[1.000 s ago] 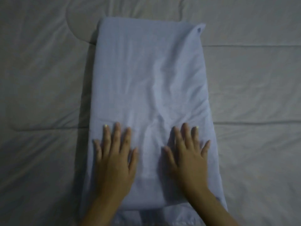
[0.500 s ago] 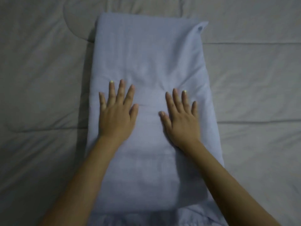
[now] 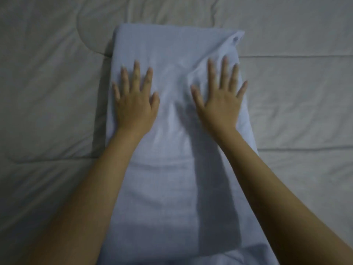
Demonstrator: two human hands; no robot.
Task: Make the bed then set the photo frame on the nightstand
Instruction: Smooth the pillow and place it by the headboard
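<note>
Now both hands lie palm-down on the folded blanket [image 3: 172, 169], fingers straight and spread, gripping nothing. Left hand [image 3: 134, 101] sits upper-centre-left of frame, near the blanket's left edge. Right hand [image 3: 220, 97] sits upper-centre-right, little finger just at the right edge.

Blanket: pale blue, folded into a long rectangle, resting on the grey quilt [image 3: 47, 92] of the bed. Long axis runs bottom-to-top of frame, i.e. straight along the line of the forearms. Far short end is near top-centre; near end runs out of the bottom edge.

Key relation: the far end lies just above the fingertips, w/ only a short strip of cloth left ahead of both hands. Rt fingertips look slightly nearer the far edge than lt. Far right corner [image 3: 237, 38] is rucked up, a small fold standing proud, closest to the rt hand. Creases fan between the hands toward that corner.

Judgement: smoothing pass approx at its end; rt hand best placed to flatten that corner.

Photo frame and nightstand: not in view. That part of the task looks not yet done.
</note>
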